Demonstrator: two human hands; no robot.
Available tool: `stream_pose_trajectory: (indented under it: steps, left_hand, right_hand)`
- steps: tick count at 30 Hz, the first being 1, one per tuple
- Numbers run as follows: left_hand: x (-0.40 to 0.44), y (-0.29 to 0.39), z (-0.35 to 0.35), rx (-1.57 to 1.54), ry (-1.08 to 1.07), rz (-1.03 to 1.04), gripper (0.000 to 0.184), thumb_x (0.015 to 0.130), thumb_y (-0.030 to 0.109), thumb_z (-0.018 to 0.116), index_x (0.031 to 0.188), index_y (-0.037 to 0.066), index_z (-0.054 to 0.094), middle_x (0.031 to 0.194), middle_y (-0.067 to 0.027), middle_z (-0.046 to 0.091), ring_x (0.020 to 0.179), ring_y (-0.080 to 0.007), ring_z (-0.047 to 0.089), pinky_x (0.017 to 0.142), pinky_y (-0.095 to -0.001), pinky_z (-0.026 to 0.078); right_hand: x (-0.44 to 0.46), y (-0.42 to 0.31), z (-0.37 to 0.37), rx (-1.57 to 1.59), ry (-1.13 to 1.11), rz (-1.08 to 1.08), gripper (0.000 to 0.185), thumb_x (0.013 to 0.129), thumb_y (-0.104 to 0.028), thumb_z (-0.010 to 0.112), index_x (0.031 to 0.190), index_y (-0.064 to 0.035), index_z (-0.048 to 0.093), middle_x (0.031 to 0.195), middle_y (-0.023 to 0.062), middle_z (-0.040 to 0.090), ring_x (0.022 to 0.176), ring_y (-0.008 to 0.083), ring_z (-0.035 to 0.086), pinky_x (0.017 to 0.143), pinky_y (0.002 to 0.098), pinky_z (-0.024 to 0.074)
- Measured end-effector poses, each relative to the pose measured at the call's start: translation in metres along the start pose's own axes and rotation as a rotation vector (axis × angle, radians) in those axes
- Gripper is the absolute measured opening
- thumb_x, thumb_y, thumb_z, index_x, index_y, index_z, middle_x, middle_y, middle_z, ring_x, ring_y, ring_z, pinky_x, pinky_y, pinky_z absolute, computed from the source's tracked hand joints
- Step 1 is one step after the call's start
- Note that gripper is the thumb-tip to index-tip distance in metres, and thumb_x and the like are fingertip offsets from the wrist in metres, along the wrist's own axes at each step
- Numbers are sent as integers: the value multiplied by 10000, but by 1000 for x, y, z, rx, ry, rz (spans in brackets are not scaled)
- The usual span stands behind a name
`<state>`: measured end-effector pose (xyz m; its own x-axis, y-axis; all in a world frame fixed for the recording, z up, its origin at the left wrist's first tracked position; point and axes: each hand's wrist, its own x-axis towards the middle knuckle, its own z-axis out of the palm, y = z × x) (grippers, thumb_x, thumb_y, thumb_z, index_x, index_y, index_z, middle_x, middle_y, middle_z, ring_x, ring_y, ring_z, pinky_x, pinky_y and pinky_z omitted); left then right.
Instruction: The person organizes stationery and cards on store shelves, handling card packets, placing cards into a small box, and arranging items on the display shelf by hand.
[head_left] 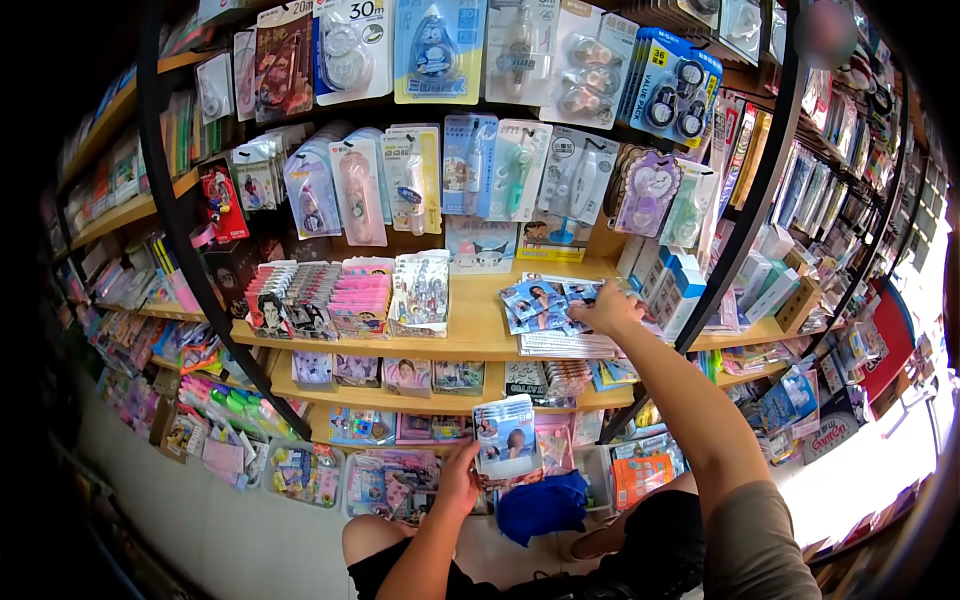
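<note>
My left hand (460, 482) is closed on the left edge of a small stack of picture card packs (506, 435), held upright in front of the lower shelves. The front pack shows a blue and white print with a figure. My right hand (612, 310) reaches to the wooden shelf, its fingers curled over blue picture card packs (538, 305). These packs lie spread on top of a pile of white-edged packs (566, 345). The fingertips are partly hidden, but they press on the right side of the blue packs.
Left of the pile stand rows of pink packs (361, 297) and grey packs (293, 298). Blue and white boxes (668, 290) stand close by on the right. Correction tape blister packs (437, 55) hang above. A blue cloth or bag (543, 508) lies low, between my knees. Black posts (745, 180) frame the shelf.
</note>
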<state>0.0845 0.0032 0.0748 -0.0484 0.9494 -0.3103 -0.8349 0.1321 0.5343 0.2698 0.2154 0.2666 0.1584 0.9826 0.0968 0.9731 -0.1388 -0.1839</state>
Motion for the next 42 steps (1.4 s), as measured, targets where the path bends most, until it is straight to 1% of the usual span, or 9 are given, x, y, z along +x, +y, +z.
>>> stream_pose_trajectory:
  steps: [4, 8, 12, 15, 17, 23, 33, 38, 42]
  left_hand:
    - [3, 0, -2, -5, 8, 3, 268, 856, 159, 531, 1091, 32, 525, 967, -55, 594, 861, -157, 589, 699, -317, 501]
    - [7, -1, -9, 25, -5, 21, 232, 849, 190, 529, 1037, 55, 539, 1012, -70, 603, 910, -188, 594, 780, -348, 488]
    - [-1, 6, 2, 24, -13, 11, 259, 847, 210, 532, 1057, 59, 539, 1024, -68, 603, 935, -202, 585, 802, -366, 471]
    - [-2, 8, 6, 18, -17, -7, 281, 844, 226, 536, 1073, 63, 538, 1026, -62, 605, 945, -210, 582, 813, -377, 463]
    - [-2, 8, 8, 16, -29, -19, 290, 843, 234, 538, 1079, 66, 539, 1027, -59, 605, 945, -212, 581, 815, -380, 461]
    - [0, -3, -2, 29, -20, -8, 281, 847, 222, 523, 1080, 66, 550, 1025, -57, 604, 926, -193, 587, 800, -360, 473]
    - [-7, 2, 4, 36, 2, -7, 285, 863, 184, 501, 1106, 42, 547, 1019, -59, 604, 906, -165, 596, 752, -327, 493]
    - [-6, 0, 1, 30, -39, -17, 292, 861, 183, 508, 1113, 38, 539, 1037, -61, 597, 909, -166, 594, 757, -324, 486]
    - [-2, -4, -7, 10, -7, -26, 289, 861, 174, 515, 1113, 33, 534, 1026, -59, 596, 898, -164, 587, 751, -319, 476]
  right_hand:
    - [1, -1, 1, 70, 191, 50, 884, 565, -467, 766, 1169, 17, 339, 1089, 247, 530, 1088, 377, 468, 877, 469, 381]
    - [34, 20, 24, 465, 390, -52, 518, 666, -163, 726, 1024, 42, 413, 923, 222, 569, 844, 336, 582, 762, 366, 455]
    - [37, 29, 17, 839, 526, -248, 344, 721, -39, 614, 1019, 37, 460, 978, 218, 551, 944, 307, 562, 742, 395, 454]
    - [-24, 12, -16, 1192, 108, -459, 324, 746, -6, 579, 1044, 48, 463, 960, 187, 567, 944, 234, 564, 768, 346, 451]
    - [-66, 3, -27, 971, -187, -636, 296, 801, 13, 566, 1081, 4, 469, 859, 86, 564, 792, 172, 597, 707, 270, 480]
    - [-132, 0, 25, 552, -336, -1141, 356, 741, -50, 615, 1089, -37, 542, 974, 144, 552, 883, 298, 566, 775, 371, 459]
    - [-137, -3, 33, 333, -66, -1103, 300, 752, -146, 617, 1041, -83, 563, 922, 124, 531, 882, 310, 541, 729, 398, 456]
    - [-67, -24, 25, 427, 377, -782, 378, 725, -246, 642, 982, 10, 535, 953, 216, 531, 993, 372, 492, 805, 442, 430]
    - [-31, -52, 22, 276, 208, -354, 664, 676, -442, 674, 1114, 1, 444, 1018, 208, 533, 1088, 375, 444, 843, 486, 392]
